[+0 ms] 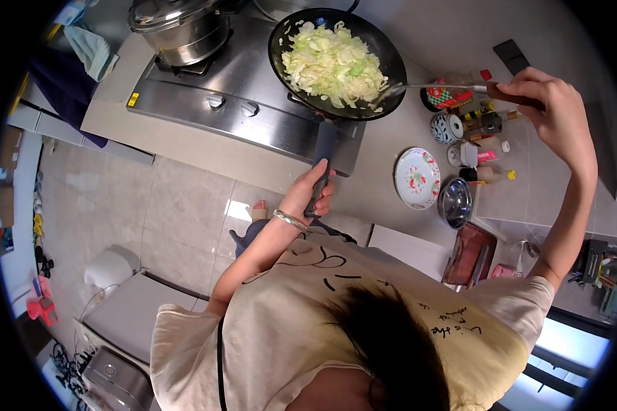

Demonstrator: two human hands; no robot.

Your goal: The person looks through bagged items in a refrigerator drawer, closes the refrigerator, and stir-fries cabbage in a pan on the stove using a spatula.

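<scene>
My left hand (309, 191) is wrapped around the dark handle of a black frying pan (279, 58), with a bangle on that wrist. Chopped pale green cabbage (332, 60) fills much of the pan, which sits over the right side of the stove. Raised at the right, my right hand (552, 113) grips the brown handle of a metal spatula (439, 86). The spatula's shaft crosses the pan's right rim, and its tip touches the cabbage there; the blade is partly hidden among the pieces.
A lidded steel pot (185, 38) stands on the left of the steel stove (185, 99). Right of the pan are a floral plate (417, 178), a steel bowl (455, 203), a patterned jar (447, 128) and several bottles. A reddish-brown board (470, 253) lies near my right side.
</scene>
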